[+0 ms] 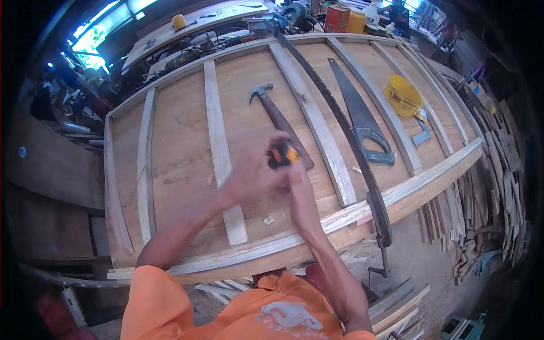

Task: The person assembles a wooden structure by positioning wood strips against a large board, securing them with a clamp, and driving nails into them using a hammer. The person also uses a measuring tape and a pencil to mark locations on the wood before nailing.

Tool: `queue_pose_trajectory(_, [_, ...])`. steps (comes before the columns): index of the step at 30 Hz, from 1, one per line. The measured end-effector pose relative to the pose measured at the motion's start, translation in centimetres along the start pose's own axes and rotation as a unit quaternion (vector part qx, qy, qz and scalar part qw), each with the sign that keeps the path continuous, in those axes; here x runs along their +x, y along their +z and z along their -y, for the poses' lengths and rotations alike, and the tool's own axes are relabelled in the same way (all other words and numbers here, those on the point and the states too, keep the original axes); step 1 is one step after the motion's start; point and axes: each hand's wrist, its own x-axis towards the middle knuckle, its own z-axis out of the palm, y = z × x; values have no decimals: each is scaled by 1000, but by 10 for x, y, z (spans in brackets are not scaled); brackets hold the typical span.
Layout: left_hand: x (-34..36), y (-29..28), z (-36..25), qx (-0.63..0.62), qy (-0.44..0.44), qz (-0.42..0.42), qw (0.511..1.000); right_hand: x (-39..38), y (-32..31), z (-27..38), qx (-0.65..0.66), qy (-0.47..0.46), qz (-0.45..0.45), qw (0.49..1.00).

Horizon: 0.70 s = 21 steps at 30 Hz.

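Note:
Above the wooden frame panel point(178, 161), my two hands are brought together around a small black, orange and yellow tape measure point(277, 157). My left hand point(255, 167) wraps it from the left, blurred by motion. At its right side, the fingers of my right hand point(296, 177) close against the yellow part; their exact grip is smeared. Just beyond and beneath my hands lies a claw hammer point(277, 118) with a dark wooden handle, its head pointing away. Farther right, a handsaw point(356, 107) rests on the panel between two battens.
A long metal bar clamp point(334, 105) crosses the panel from far to near edge. Yellow tub point(403, 96) and a small grey metal tool point(421, 135) lie right. Several battens point(220, 144) divide the panel. Wood strips point(493, 158) pile up at right; another workbench point(192, 25) stands beyond.

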Motion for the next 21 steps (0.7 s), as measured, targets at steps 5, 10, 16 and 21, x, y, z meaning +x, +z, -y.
queue_pose_trajectory(5, [-45, 37, -65, -81, 96, 102, 987, -81, -43, 44, 180, 25, -10, 983])
queue_pose_trajectory(10, [-91, 32, -90, -290, -197, 248, 903, -150, -93, 94, -111, 38, 156, 981])
queue_pose_trajectory(16, [-94, 73, -75, -268, -276, 307, 871, -205, -108, 65, -19, 187, 82, 979])
queue_pose_trajectory(21, [-108, 94, -60, -348, -279, 274, 852, -222, -94, 62, 20, 220, -20, 975])
